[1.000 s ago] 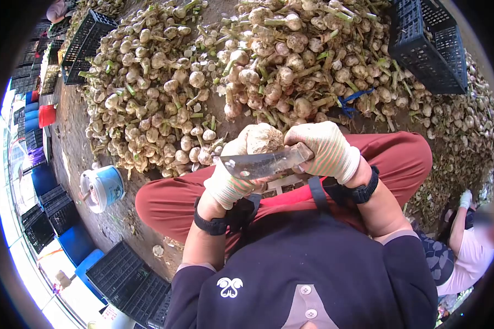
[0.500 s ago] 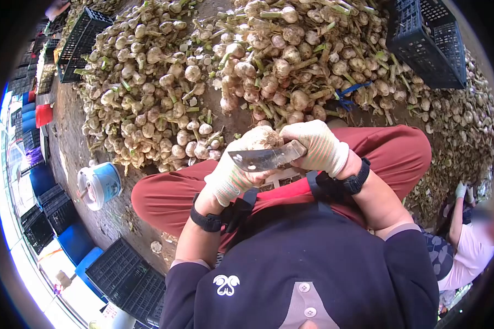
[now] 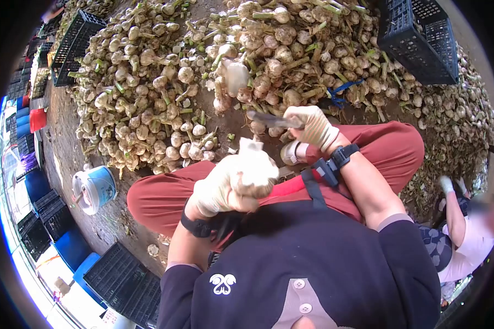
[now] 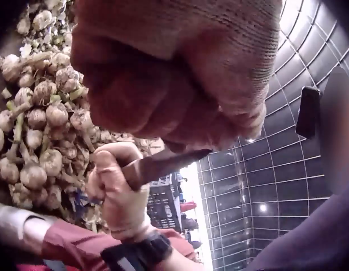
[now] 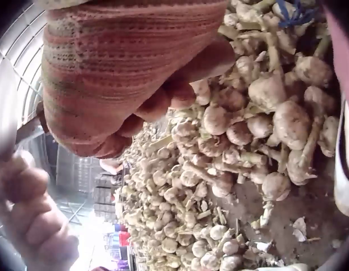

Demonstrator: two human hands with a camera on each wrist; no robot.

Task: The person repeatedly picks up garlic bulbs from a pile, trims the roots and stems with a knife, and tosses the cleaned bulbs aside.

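Note:
My gloved left hand (image 3: 217, 189) is over my lap, fingers curled round a pale garlic bulb (image 3: 260, 178) that is blurred and overexposed. In the left wrist view its curled fingers (image 4: 146, 96) hide the bulb. Up and to the right, my gloved right hand (image 3: 313, 126) grips a knife (image 3: 269, 119), its short blade pointing left, apart from the bulb. The right wrist view has the blade (image 5: 8, 113) at its left edge, near the left hand's fingers (image 5: 36, 220). A blurred whitish thing (image 3: 236, 78) shows over the garlic beyond my hands.
Two large heaps of untrimmed garlic (image 3: 142, 82) lie on the ground ahead. A black plastic crate (image 3: 422, 52) stands on the right heap. To the left are a white-and-blue bucket (image 3: 96, 189) and stacked crates (image 3: 121, 279). Another person (image 3: 469, 236) sits at the lower right.
My hands have moved apart: the left came back toward my body with the bulb, the right moved forward with the knife. The blurred whitish thing has appeared over the heap.

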